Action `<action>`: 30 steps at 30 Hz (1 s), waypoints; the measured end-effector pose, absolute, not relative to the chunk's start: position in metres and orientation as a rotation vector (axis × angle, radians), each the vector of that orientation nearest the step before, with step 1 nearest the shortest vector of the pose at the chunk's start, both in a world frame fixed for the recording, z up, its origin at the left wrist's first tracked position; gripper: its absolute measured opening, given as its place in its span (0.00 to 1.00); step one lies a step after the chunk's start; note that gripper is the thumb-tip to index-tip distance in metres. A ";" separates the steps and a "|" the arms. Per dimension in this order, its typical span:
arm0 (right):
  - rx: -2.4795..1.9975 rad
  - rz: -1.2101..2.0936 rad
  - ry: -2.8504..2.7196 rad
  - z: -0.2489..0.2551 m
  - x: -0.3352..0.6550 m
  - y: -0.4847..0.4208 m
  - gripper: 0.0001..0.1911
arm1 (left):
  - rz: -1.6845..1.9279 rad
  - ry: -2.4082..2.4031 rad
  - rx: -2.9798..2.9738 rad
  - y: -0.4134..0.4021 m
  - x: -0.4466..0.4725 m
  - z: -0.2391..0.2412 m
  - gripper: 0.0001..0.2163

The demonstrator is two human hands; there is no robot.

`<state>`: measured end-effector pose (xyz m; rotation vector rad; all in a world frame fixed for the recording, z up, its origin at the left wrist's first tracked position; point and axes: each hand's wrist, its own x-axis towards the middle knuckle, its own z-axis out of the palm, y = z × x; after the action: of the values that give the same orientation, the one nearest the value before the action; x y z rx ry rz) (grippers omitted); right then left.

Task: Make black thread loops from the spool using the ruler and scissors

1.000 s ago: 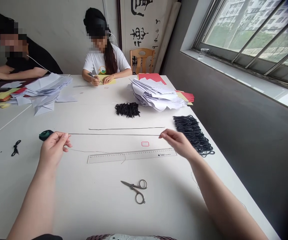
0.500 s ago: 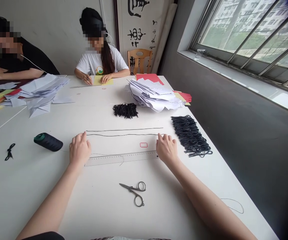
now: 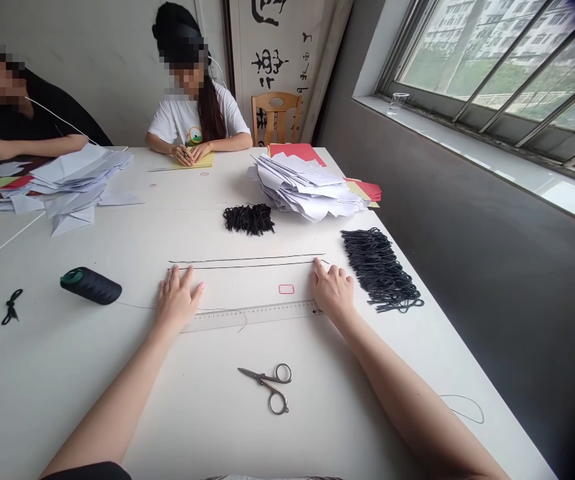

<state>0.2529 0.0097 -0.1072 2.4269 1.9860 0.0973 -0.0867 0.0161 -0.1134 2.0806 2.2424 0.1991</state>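
Observation:
My left hand [image 3: 177, 300] lies flat on the white table with its fingers spread, just below the left end of a thin black thread [image 3: 242, 265]. My right hand [image 3: 332, 290] rests at the thread's right end, fingertips on or beside it. A second black strand [image 3: 247, 258] runs parallel just beyond. Under both hands lies a clear plastic ruler [image 3: 252, 317]. A fine thread leads from the black thread spool [image 3: 90, 285] towards my left hand. Folding scissors [image 3: 267, 385] lie nearer me, and a small red rectangle outline [image 3: 286, 289] sits between my hands.
Bundles of black loops [image 3: 380, 270] [image 3: 248, 219] lie ahead and right. Beyond are white paper stacks [image 3: 307, 190] [image 3: 77, 180]. A small black knotted cord [image 3: 12, 307] lies left. Two co-workers sit at the far end. The table's right edge [image 3: 467, 357] runs beside a dark wall.
My left hand has opened flat, spreading its fingers and shifting slightly right. The spool lies on the table, as it did half a second ago, after my hands came down from holding the thread up.

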 end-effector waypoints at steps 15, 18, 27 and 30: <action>2.469 0.113 1.937 -0.109 0.259 0.015 0.28 | 0.241 2.391 1.819 0.018 -0.081 -0.111 0.31; 2.460 0.114 1.939 -0.109 0.258 0.015 0.27 | 0.241 2.391 1.813 0.018 -0.080 -0.111 0.32; 2.461 0.100 1.924 -0.109 0.260 0.018 0.27 | 0.291 2.410 1.768 0.022 -0.084 -0.111 0.33; 2.460 0.107 1.920 -0.112 0.262 0.020 0.27 | 0.286 2.411 1.773 0.027 -0.090 -0.110 0.33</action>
<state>0.2620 0.0198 -0.1115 2.4604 1.9196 0.1071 -0.0899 0.0267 -0.1100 1.7726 2.4108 0.2857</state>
